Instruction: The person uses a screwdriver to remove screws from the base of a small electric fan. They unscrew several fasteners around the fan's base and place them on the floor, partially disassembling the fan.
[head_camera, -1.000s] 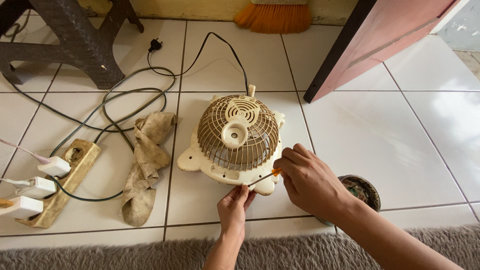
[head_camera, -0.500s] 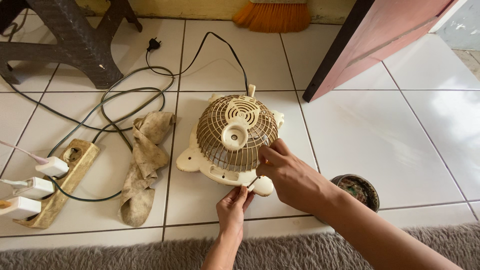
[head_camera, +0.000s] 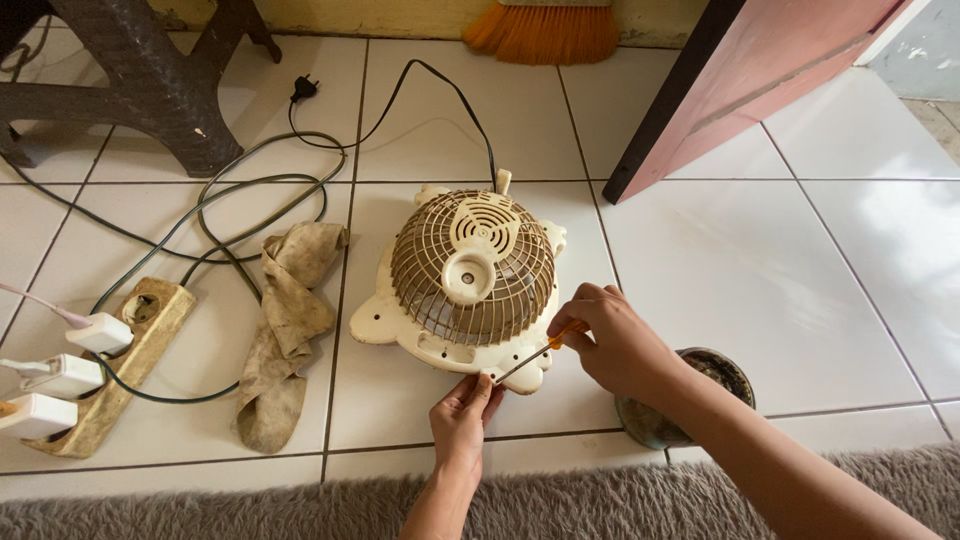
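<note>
A small cream fan (head_camera: 470, 275) lies face down on the white tiled floor, its rear wire grille up. My right hand (head_camera: 615, 345) grips a screwdriver (head_camera: 530, 358) with an orange handle; the tip points at the near edge of the fan's housing. My left hand (head_camera: 462, 420) rests with its fingertips at that same near edge, just below the screwdriver tip. The fan's black cord (head_camera: 440, 95) runs off toward the back to a loose plug (head_camera: 303, 90).
A dirty rag (head_camera: 285, 320) lies left of the fan. Further left is a wooden power strip (head_camera: 120, 365) with white adapters and green cables. A dark stool (head_camera: 130, 70), a broom (head_camera: 545, 25), a door (head_camera: 770, 70), a dark round bowl (head_camera: 690, 400) and a grey rug (head_camera: 230, 505) surround the spot.
My right hand has shifted at the fan's near right edge and now shows the screwdriver angled down-left to the housing. The left hand stays at the edge.
</note>
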